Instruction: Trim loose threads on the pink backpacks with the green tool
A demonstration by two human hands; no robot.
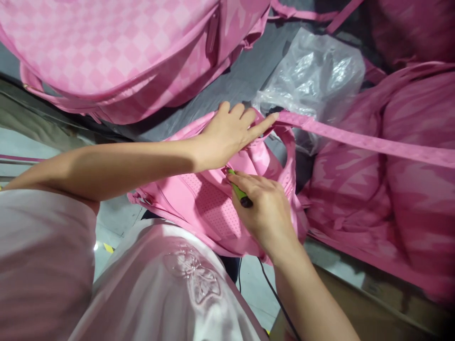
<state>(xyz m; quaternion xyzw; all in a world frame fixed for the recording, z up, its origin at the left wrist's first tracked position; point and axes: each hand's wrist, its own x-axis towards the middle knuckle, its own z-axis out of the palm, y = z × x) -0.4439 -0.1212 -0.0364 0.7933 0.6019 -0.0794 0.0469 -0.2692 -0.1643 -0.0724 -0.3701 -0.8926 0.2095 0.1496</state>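
A small pink backpack (216, 201) with a perforated panel lies tilted in front of my lap. My left hand (231, 132) rests palm down across its upper part. Its fingers bend over the pink fabric, and one digit stretches out to the end of a pink strap (341, 135). In my right hand (265, 206) is a small green tool (239, 189) with a black end, its tip close against the bag just below my left wrist. What that tip touches is hidden.
A large checkered pink backpack (106, 52) lies at the upper left on a grey surface (209, 102). Behind my hands sits a crumpled clear plastic bag (313, 71). More pink camouflage bags (415, 180) fill the right side. A black cord (275, 289) hangs below.
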